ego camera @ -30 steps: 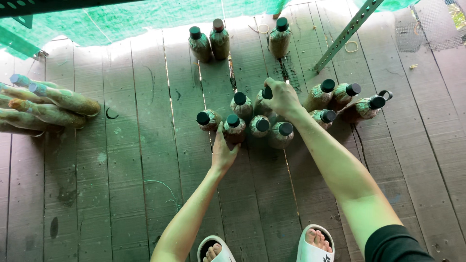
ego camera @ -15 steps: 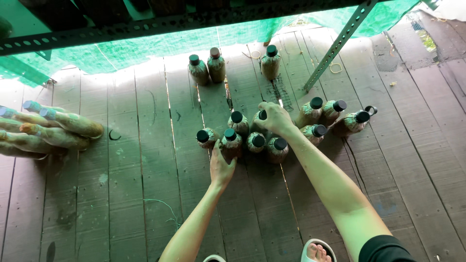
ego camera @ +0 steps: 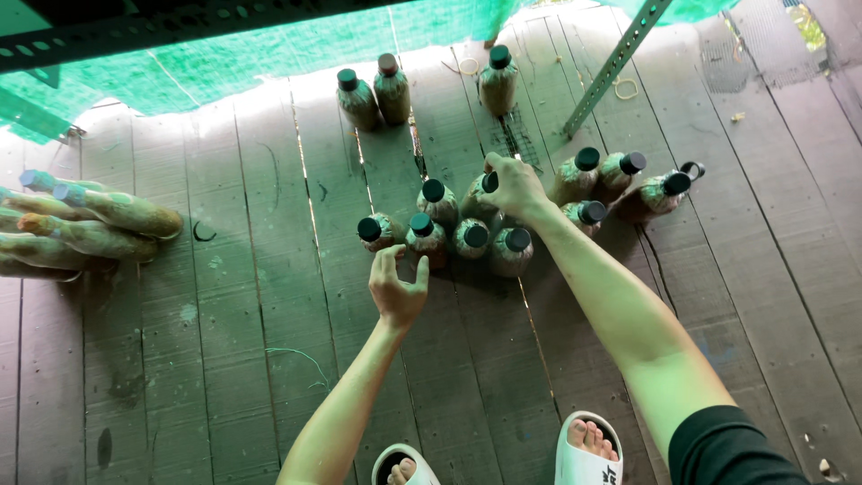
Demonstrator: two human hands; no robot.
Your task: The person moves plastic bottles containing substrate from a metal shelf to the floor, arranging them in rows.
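Fingers point(ego camera: 499, 171) of right hand point(ego camera: 514, 186) wrapped over a black-capped, brown-filled plastic bottle point(ego camera: 479, 194) standing mid-cluster on the weathered wooden plank floor point(ego camera: 269, 296). Left hand point(ego camera: 396, 289) fingers spread wide, empty, just short of the nearest upright bottle point(ego camera: 424, 235). Green netting point(ego camera: 224, 63) behind.

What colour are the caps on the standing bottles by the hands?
Black, on the bottles by both hands, seen in the head view.
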